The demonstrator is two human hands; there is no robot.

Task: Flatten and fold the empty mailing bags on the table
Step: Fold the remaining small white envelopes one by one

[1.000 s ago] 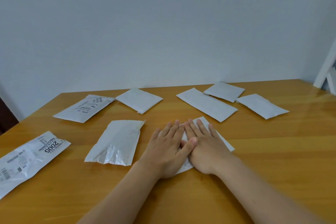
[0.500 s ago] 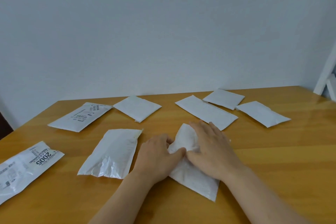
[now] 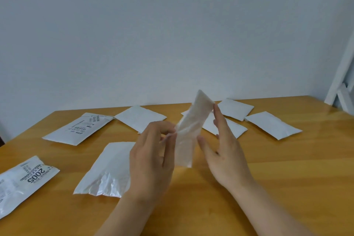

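Note:
A white mailing bag (image 3: 189, 130) is lifted above the wooden table (image 3: 287, 188), standing nearly on edge between my hands. My left hand (image 3: 151, 155) pinches its left edge between thumb and fingertips. My right hand (image 3: 224, 149) has straight fingers beside the bag's right side; whether it touches the bag I cannot tell. A crinkled white bag (image 3: 109, 170) lies flat just left of my left hand.
Two labelled bags lie at the left: one (image 3: 18, 182) printed "2005" near the front edge, another (image 3: 78, 128) farther back. Several plain white bags (image 3: 272, 127) lie along the back by the wall. A white frame (image 3: 342, 86) leans at the far right.
Both hands pressed the bag flat on the table, then gathered it. Now it is raised off the table, held on edge, and the right hand has come off it.

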